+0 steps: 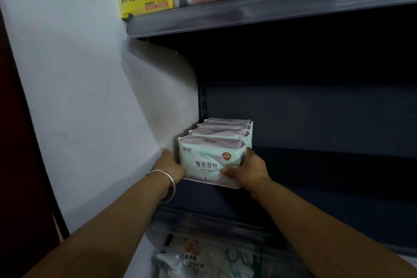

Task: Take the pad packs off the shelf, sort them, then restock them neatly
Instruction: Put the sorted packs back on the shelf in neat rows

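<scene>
Both hands (212, 171) around pad packs (222, 140), fingertips hidden.

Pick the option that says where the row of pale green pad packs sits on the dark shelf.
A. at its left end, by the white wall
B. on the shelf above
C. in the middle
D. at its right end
A: the row of pad packs stands at the dark shelf's left end beside the white wall, held between the left hand and the right hand.

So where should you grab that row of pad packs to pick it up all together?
Probably by its two ends. The row of pad packs stands upright, front to back, so the left hand and right hand squeeze from either side near the front pack, keeping them pressed together.
</scene>
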Motion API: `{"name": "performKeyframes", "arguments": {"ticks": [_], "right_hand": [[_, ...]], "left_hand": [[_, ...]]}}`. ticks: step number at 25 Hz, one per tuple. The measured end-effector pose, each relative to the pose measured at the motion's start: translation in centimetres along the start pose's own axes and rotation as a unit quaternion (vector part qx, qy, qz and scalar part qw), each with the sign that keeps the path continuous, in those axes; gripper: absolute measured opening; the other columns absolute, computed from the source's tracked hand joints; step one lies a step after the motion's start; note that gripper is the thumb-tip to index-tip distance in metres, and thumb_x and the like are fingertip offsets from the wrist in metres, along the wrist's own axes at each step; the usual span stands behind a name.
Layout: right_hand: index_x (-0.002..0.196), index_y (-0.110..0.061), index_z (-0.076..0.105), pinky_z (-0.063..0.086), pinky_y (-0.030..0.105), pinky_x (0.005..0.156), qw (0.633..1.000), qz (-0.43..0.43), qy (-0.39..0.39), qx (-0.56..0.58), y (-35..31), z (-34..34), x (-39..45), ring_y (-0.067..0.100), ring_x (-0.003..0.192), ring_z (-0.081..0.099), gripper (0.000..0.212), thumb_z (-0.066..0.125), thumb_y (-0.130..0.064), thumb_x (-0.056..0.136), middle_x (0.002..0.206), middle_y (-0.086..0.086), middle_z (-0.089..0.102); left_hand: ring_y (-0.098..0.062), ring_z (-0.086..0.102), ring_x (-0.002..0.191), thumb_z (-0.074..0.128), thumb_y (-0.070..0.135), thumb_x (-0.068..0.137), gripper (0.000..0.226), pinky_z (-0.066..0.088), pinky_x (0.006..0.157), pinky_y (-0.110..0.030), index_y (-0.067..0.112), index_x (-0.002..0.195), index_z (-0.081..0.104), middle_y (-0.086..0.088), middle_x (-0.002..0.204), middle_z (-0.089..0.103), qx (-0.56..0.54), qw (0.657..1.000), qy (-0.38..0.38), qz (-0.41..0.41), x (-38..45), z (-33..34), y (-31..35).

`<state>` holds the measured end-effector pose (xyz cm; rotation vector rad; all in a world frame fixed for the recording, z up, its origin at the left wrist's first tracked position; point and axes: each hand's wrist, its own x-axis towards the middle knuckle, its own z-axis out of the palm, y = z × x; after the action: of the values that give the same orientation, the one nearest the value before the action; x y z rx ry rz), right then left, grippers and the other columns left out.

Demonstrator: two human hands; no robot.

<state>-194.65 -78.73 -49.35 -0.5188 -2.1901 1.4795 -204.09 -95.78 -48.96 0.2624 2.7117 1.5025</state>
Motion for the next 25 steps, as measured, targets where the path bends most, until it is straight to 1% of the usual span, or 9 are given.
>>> {"name": "performKeyframes", "arguments": {"ticks": [2,5,8,10,13,18,21,23,25], "right_hand": [[0.115,-0.010,0.054,0.052,0.037,0.094,1.000,0.012,0.005,-0.024,-0.2,0.1,0.4,0.023,0.105,0.061,0.056,0.083,-0.012,0.067,0.116,0.007,0.060],[0.112,-0.008,0.053,0.052,0.036,0.093,0.998,0.024,0.015,-0.051,-0.4,0.1,0.5,0.024,0.106,0.060,0.052,0.081,-0.013,0.069,0.117,0.009,0.059],[0.114,-0.005,0.051,0.050,0.030,0.091,0.997,0.031,0.018,-0.070,-0.6,-0.1,0.2,0.025,0.109,0.058,0.051,0.079,-0.014,0.073,0.121,0.011,0.056],[0.122,-0.003,0.046,0.046,0.027,0.090,0.995,0.036,0.011,-0.094,-1.0,-0.4,-0.3,0.027,0.116,0.053,0.060,0.079,-0.017,0.074,0.126,0.012,0.051],[0.132,-0.002,0.037,0.040,0.037,0.104,0.989,0.008,0.037,-0.146,-1.3,-0.7,-2.6,0.031,0.125,0.041,0.071,0.077,-0.019,0.076,0.136,0.015,0.041],[0.129,-0.005,0.047,0.029,0.026,0.101,0.943,-0.231,0.064,-0.232,-0.9,-0.5,-10.8,0.027,0.121,0.037,0.046,0.062,-0.007,0.085,0.130,0.012,0.046],[0.117,-0.002,0.055,0.034,0.030,0.093,0.921,-0.305,0.000,-0.241,2.5,1.7,-16.7,0.032,0.113,0.044,0.038,0.064,-0.003,0.080,0.120,0.016,0.052],[0.114,-0.001,0.057,0.034,0.028,0.089,0.925,-0.291,-0.056,-0.236,6.3,3.4,-20.4,0.032,0.111,0.047,0.035,0.064,-0.002,0.079,0.118,0.016,0.053],[0.119,-0.004,0.055,0.033,0.024,0.090,0.931,-0.247,-0.107,-0.246,10.4,4.7,-23.5,0.028,0.115,0.046,0.037,0.063,-0.004,0.082,0.122,0.013,0.051]], "left_hand": [[-0.044,0.053,0.108,0.066,-0.002,0.066,0.055,0.049,0.085,-0.048,-0.008,0.116,0.044,-0.032,0.107,0.056,0.020,1.000,0.023,0.003,-0.3,0.2,0.1],[-0.038,0.059,0.101,0.060,-0.003,0.073,0.029,0.048,0.075,-0.037,0.001,0.098,0.048,-0.011,0.076,0.054,0.028,0.999,0.013,0.024,-0.4,0.5,0.1],[-0.034,0.061,0.097,0.056,-0.004,0.075,0.022,0.048,0.076,-0.033,0.006,0.094,0.051,-0.012,0.086,0.058,0.057,0.997,0.007,0.045,-1.0,0.6,0.0],[-0.031,0.060,0.099,0.057,-0.004,0.078,0.022,0.048,0.083,-0.034,0.009,0.096,0.053,-0.013,0.100,0.061,0.069,0.996,0.017,0.059,-2.1,0.4,0.3],[-0.030,0.057,0.106,0.056,-0.002,0.082,0.031,0.046,0.091,-0.034,0.006,0.111,0.054,-0.013,0.113,0.058,0.110,0.989,0.043,0.088,-5.0,-0.4,0.4],[-0.032,0.054,0.108,0.054,-0.008,0.076,0.036,0.045,0.095,-0.038,0.006,0.110,0.054,-0.017,0.118,0.053,0.152,0.975,0.043,0.154,-11.4,-1.6,-1.5],[-0.030,0.053,0.105,0.052,-0.010,0.077,0.035,0.039,0.086,-0.025,0.001,0.109,0.055,-0.016,0.116,0.053,0.173,0.971,0.013,0.166,-16.3,-1.0,-4.8],[-0.029,0.053,0.103,0.052,-0.010,0.077,0.034,0.036,0.078,-0.020,-0.001,0.109,0.056,-0.017,0.115,0.052,0.182,0.970,-0.022,0.159,-19.1,0.0,-8.5],[-0.029,0.053,0.105,0.052,-0.012,0.076,0.037,0.037,0.079,-0.020,0.000,0.111,0.055,-0.017,0.115,0.051,0.194,0.969,-0.064,0.136,-21.0,1.3,-12.9]]}}
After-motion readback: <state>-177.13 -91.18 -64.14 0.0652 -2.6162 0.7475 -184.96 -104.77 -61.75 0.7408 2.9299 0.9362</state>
